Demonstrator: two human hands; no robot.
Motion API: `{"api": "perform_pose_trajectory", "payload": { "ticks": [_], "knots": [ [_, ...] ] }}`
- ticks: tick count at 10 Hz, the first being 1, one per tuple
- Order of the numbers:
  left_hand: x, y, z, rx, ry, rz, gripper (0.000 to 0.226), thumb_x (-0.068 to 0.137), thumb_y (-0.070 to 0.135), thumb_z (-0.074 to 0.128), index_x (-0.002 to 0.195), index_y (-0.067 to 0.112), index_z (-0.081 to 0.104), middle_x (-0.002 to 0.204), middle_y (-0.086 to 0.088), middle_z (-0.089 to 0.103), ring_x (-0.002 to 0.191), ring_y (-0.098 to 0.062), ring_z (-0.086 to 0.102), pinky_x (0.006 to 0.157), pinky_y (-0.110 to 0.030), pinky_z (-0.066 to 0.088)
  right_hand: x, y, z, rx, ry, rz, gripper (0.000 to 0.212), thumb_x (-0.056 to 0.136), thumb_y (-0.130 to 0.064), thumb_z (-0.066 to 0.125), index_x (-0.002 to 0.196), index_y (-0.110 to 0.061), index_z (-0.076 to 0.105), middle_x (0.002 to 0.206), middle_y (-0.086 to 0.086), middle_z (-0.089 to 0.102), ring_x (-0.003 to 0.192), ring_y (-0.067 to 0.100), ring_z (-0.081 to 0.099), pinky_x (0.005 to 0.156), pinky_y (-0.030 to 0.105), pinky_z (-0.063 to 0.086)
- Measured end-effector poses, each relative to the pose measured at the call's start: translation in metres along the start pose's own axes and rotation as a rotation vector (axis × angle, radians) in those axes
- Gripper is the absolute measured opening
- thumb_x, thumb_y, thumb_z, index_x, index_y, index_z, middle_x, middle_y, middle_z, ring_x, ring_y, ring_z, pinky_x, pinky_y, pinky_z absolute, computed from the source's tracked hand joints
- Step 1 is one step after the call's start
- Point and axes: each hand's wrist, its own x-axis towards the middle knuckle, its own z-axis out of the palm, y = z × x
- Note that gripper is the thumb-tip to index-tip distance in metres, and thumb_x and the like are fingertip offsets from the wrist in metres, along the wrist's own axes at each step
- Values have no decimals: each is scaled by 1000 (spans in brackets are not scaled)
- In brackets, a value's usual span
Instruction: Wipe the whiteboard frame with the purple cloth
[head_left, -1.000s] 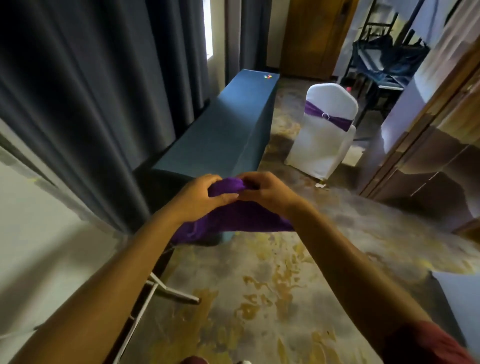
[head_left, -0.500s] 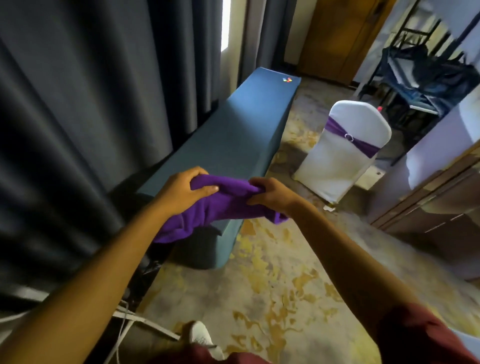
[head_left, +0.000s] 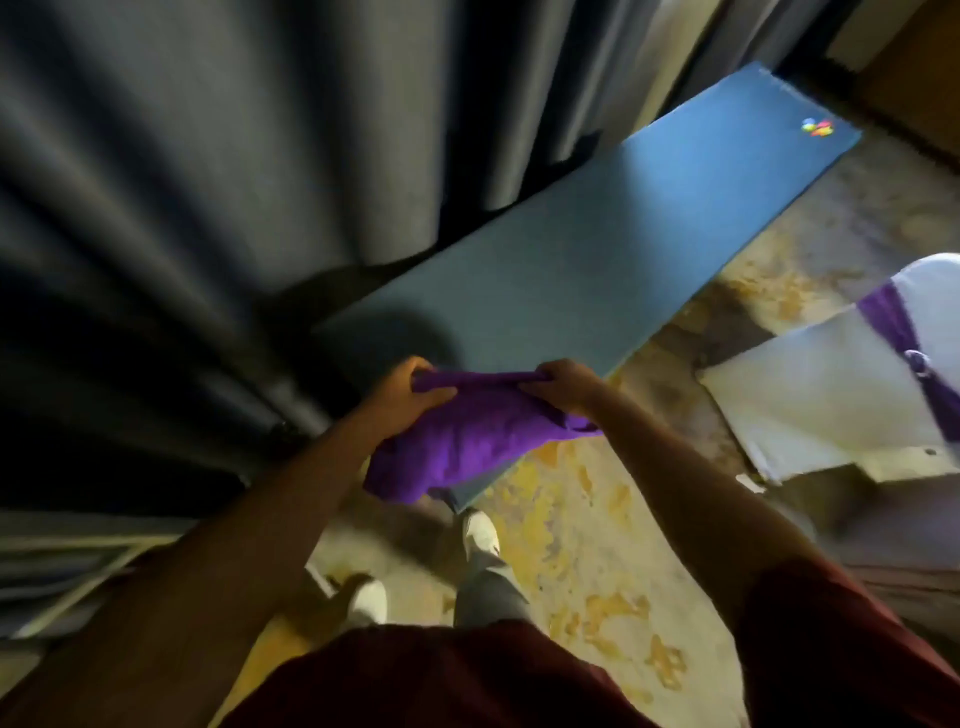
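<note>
The purple cloth (head_left: 467, 436) hangs stretched between my two hands, over the near end of a blue-covered table (head_left: 597, 249). My left hand (head_left: 410, 397) grips its left top edge and my right hand (head_left: 563, 387) pinches its right top edge. The rest of the cloth sags below them in a loose bundle. The whiteboard surface is out of view; only pale metal bars (head_left: 78, 587), perhaps its stand, show at the lower left.
Dark grey curtains (head_left: 208, 182) fill the left and top. A white-covered chair with a purple sash (head_left: 831, 395) stands at the right. Small coloured objects (head_left: 816, 127) lie at the table's far end. My white shoes (head_left: 480, 535) stand on the patterned carpet.
The view has tilted down and moved closer to the blue table. My hands have pulled apart, spreading the cloth's top edge. The whiteboard seen at the left earlier has left the view.
</note>
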Motion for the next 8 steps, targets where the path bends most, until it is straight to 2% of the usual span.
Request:
{"api": "perform_pose_trajectory", "payload": {
  "ticks": [1,2,3,4,5,6,7,8],
  "knots": [
    [28,-11,18,-19,77,-117,46,86,19,85,124,4,63,109,-7,64,98,-20,58,78,-19,40,48,16,1,-81,-30,-32,34,88,-54,64,81,-22,55,84,5,57,78,22,50,66,28,32],
    [42,-23,30,28,151,-212,51,86,23,85,128,5,62,116,-13,67,101,-23,59,83,-23,41,85,22,1,-117,-36,-75,31,83,-52,71,89,-24,59,91,7,64,82,26,57,67,29,37],
    [51,-34,37,143,229,-291,52,91,24,79,136,6,60,134,-20,65,122,-35,62,101,-36,46,120,22,0,-176,-56,-149,32,84,-40,70,109,-21,65,108,12,68,100,32,64,77,33,49],
    [44,-37,40,471,377,-268,57,94,29,72,147,14,55,155,-17,52,142,-39,50,116,-49,41,132,17,-4,-201,42,-209,42,84,-34,67,124,-23,60,122,13,63,111,37,59,89,41,51],
    [35,-35,50,724,373,-154,66,96,44,68,154,19,48,167,-15,37,156,-40,33,123,-57,34,128,13,5,-245,194,-415,58,78,-31,66,135,-24,54,134,11,55,119,36,50,95,45,44],
    [32,-33,63,748,106,-210,63,103,54,52,157,24,45,174,-9,25,162,-34,21,128,-50,26,106,11,24,-311,105,-637,45,80,-36,67,125,-30,64,130,9,59,118,36,52,94,46,44],
    [33,-33,65,797,-36,-309,58,106,50,49,160,31,39,178,-2,11,164,-34,13,130,-53,20,86,19,38,-415,51,-657,31,82,-37,69,112,-32,72,123,4,64,114,36,55,90,46,46],
    [35,-11,45,562,-51,-352,59,104,46,56,159,26,43,177,-5,17,162,-33,21,130,-49,23,85,-1,36,-514,24,-588,35,83,-41,64,118,-37,67,129,1,59,119,33,51,96,45,40]
  ]
}}
